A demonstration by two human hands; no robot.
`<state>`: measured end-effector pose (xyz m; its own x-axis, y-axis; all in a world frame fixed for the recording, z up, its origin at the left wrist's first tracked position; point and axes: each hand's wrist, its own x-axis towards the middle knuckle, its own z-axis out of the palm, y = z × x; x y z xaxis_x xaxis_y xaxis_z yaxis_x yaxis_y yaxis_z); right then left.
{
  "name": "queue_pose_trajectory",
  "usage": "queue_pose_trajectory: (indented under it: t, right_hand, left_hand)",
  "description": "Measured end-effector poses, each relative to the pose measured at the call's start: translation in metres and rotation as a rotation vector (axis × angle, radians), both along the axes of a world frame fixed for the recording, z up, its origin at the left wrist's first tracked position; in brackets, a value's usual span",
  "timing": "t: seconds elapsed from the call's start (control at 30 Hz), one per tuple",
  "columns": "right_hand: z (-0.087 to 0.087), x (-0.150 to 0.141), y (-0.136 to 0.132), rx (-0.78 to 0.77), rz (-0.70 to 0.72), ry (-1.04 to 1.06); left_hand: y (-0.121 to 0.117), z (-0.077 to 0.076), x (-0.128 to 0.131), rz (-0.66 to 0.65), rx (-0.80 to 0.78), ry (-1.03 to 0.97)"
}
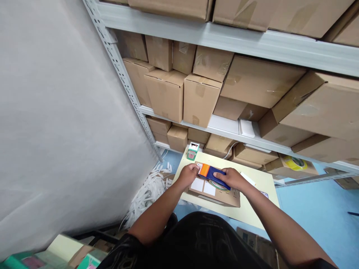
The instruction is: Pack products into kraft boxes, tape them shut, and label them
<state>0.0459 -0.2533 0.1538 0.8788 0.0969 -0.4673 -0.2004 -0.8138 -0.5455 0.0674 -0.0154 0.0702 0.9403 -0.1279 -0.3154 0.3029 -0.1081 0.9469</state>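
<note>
A brown cardboard box [221,196] with two white labels lies on a small pale yellow table [258,209]. On top of it sits a dark blue and orange flat tool [211,173], perhaps a tape dispenser. My right hand [232,178] is closed on its blue part. My left hand [188,174] pinches the orange end at the box's left edge, fingers curled.
A grey metal rack [230,41] packed with brown cartons rises behind the table. A small green and white box [193,151] stands at the table's far edge. A yellow tape roll [295,163] lies on a carton to the right. White paper strips [146,194] litter the blue floor at left.
</note>
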Motion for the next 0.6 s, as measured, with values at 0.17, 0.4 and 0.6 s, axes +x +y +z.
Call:
queue_pose_trajectory:
  t: [0.17, 0.4, 0.6]
  right_hand:
    - [0.007, 0.003, -0.019, -0.115, 0.008, 0.03]
    - [0.002, -0.002, -0.022, -0.183, 0.058, 0.031]
    - [0.005, 0.003, -0.017, -0.222, 0.067, 0.02]
  left_hand:
    - [0.046, -0.023, 0.004, 0.141, 0.104, 0.027]
    - [0.056, -0.074, -0.014, 0.082, 0.253, 0.043]
    - [0.028, -0.087, -0.015, 0.009, 0.429, -0.101]
